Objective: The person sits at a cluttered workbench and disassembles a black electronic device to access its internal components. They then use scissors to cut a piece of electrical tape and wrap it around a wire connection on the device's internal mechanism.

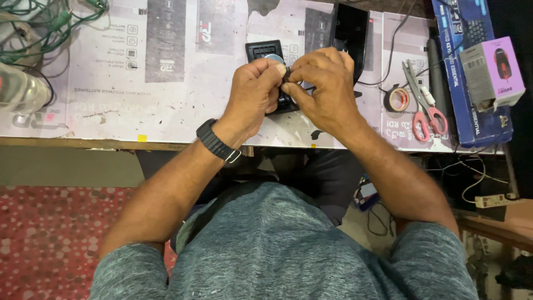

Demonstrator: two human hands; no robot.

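- Here we count two hands, and they meet over one small black device (265, 51) that lies on the table (111, 105).
- Our left hand (254, 91) is curled tight, thumb and forefinger pinched on one small dark part (287, 75); one black watch (216, 141) sits on that wrist.
- Our right hand (325, 89) is also closed, its fingertips pinching the same small dark part from the other side, so both hands touch each other there.
- The small black device shows one round silvery disc (273, 56) on top; most of its body is hidden under our hands.
- Just beyond the small black device, towards its right, one taller black piece (350, 28) lies on the table.
- To the right of the small black device we see one roll of tape (397, 99), and beside it one pair of scissors (426, 108) with red handles.
- Further right of the small black device lies one long blue box (463, 72), with one smaller pink and white box (493, 72) resting on top of it.
- Far to the left of the small black device there is one tangle of green wires (50, 25) and one clear plastic item (19, 89) at the table's edge.
- The table is covered with printed cardboard sheets; we cannot count them surely.
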